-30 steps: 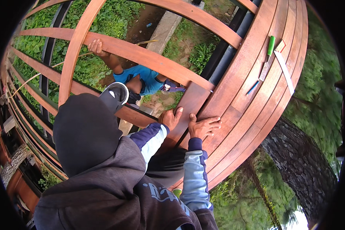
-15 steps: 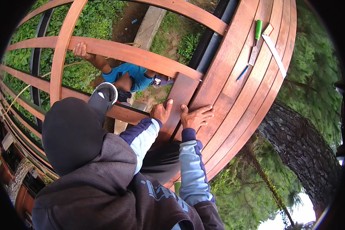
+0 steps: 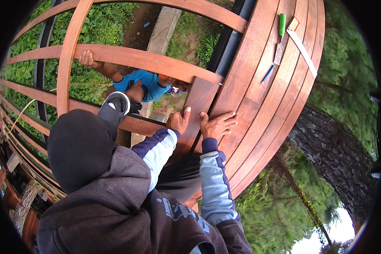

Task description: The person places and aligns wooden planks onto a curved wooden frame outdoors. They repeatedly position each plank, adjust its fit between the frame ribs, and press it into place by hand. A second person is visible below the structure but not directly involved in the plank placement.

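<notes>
A reddish-brown wooden board (image 3: 199, 99) lies along the inner edge of the fitted decking (image 3: 252, 108), a dark gap between them. My left hand (image 3: 180, 122) is closed on its left edge, thumb up against the board and fingers curled, partly hidden. My right hand (image 3: 217, 125) rests palm down on the decking, fingers stretched out and thumb at the gap beside the board. Below the frame, a co-worker in a blue shirt (image 3: 142, 82) has one hand (image 3: 89, 60) on a wooden beam (image 3: 127, 57) and the other near the loose board's far end.
On the decking lie a green-handled flat-bladed tool (image 3: 280, 38), a blue pen-like stick (image 3: 268, 73) and a try square (image 3: 302, 51). Open gaps between beams show ground below. My shoe (image 3: 116, 103) is over the frame at left. A tree trunk (image 3: 332, 144) stands beyond the right edge.
The view has shifted slightly. My hands keep nearly the same places on the board and decking. Below, the co-worker's hand near the beam has shifted and shows more clearly.
</notes>
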Demonstrator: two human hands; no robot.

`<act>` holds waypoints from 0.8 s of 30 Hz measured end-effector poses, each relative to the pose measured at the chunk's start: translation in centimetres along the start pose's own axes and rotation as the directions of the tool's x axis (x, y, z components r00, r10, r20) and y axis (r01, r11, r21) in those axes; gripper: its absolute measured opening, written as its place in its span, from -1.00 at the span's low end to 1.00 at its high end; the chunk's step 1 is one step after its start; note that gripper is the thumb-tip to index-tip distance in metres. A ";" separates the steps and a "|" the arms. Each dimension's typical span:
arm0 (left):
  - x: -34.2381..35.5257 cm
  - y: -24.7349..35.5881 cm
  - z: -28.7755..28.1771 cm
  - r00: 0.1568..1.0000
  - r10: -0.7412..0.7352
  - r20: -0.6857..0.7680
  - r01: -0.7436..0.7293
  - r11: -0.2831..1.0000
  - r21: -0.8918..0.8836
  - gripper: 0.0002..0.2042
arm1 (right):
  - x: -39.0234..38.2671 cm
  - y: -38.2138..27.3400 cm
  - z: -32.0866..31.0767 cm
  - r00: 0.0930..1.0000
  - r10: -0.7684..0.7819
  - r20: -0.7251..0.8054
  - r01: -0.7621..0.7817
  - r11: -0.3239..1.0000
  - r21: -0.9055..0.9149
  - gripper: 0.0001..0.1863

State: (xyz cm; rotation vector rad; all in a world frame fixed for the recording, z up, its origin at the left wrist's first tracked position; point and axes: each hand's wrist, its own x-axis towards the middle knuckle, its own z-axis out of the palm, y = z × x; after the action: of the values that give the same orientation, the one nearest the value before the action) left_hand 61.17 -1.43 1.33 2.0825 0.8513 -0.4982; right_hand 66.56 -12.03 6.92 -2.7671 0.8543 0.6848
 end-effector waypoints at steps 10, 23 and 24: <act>0.2 -0.5 0.5 1.000 0.002 -0.001 -0.002 1.000 -0.006 -0.32 | 0.1 -0.1 -0.2 1.000 0.002 0.021 -0.002 1.000 -0.010 0.34; 0.2 -0.6 0.6 0.998 0.054 -0.022 -0.055 0.998 -0.033 -0.33 | 0.0 0.1 0.1 0.999 -0.028 -0.019 0.028 0.999 0.017 0.32; 0.2 -0.6 0.6 0.997 0.072 -0.037 -0.073 0.997 -0.030 -0.34 | 0.1 0.1 0.1 0.999 -0.028 -0.018 0.028 0.999 0.018 0.32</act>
State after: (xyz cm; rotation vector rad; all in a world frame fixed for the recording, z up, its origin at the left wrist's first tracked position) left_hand 60.84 -1.55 0.56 2.0917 0.7957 -0.4071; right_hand 66.49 -12.14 6.81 -2.7676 0.8196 0.6448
